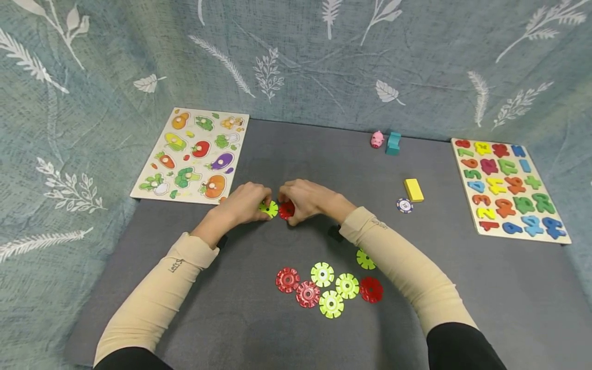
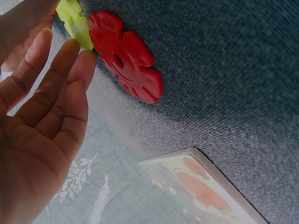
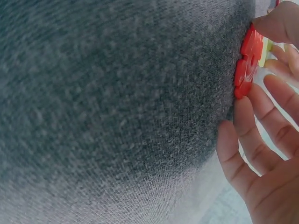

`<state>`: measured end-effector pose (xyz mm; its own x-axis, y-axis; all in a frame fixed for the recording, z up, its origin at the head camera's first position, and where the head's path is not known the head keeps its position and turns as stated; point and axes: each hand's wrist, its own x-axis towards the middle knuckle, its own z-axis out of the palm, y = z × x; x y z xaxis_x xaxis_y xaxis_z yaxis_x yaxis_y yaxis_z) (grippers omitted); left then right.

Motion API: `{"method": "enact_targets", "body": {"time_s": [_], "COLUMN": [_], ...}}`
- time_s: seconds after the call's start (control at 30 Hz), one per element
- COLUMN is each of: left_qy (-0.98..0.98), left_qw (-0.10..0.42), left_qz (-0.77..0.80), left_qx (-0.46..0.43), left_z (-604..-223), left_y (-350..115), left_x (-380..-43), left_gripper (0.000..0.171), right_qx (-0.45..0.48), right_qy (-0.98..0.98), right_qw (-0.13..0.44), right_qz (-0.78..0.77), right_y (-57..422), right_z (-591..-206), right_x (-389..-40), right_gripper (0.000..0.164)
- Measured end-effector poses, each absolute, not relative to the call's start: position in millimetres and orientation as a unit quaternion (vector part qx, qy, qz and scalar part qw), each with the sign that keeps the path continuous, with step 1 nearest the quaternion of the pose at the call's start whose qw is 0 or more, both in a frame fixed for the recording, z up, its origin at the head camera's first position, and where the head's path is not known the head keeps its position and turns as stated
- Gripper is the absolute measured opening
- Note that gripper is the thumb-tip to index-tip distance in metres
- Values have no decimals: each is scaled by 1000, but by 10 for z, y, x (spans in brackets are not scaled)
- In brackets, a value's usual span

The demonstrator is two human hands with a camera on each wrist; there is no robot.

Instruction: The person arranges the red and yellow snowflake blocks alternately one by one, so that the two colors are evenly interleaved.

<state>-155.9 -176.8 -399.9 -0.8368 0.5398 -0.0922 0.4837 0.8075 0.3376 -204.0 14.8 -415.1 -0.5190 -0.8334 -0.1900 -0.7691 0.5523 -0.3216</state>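
Observation:
My left hand pinches a yellow-green notched plastic disc between thumb and fingertips. Opposite it, my right hand grips a red notched disc by its edges, thumb on one side and fingers on the other. These two discs meet edge to edge between the hands. Another red disc, seen in the left wrist view, adjoins the far side of the yellow-green disc; the left hand hides it from the head view. In the right wrist view, fingertips touch the rim of the red disc.
Loose red discs and yellow-green discs lie nearer the body, one beside the right sleeve. A vegetable puzzle board is at left, a number board at right. A yellow block, poker chip, pink pig and teal block lie between.

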Motion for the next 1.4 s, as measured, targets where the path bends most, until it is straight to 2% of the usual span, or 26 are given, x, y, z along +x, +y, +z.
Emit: {"method": "enact_targets", "body": {"time_s": [0.97,1.17,1.4], "left_qy": [949,948,949], "left_qw": [89,99,100], "left_qz": [148,157,159], "left_qx": [263,259,252], "left_z": [-4020,-4019,-3997], "left_y": [-1770,-1747,-1731], "left_x": [-1513,-1520,-1547], "left_gripper": [27,28,30], "right_qx": [-447,-445,-435], "right_qy": [870,871,875], "right_qw": [166,160,154], "right_qz": [-125,-129,-147], "right_y": [213,374,699], "right_z": [-4145,-4086,-3958], "right_x": [-1985,-1951,-1906], "right_gripper": [52,56,47]}}
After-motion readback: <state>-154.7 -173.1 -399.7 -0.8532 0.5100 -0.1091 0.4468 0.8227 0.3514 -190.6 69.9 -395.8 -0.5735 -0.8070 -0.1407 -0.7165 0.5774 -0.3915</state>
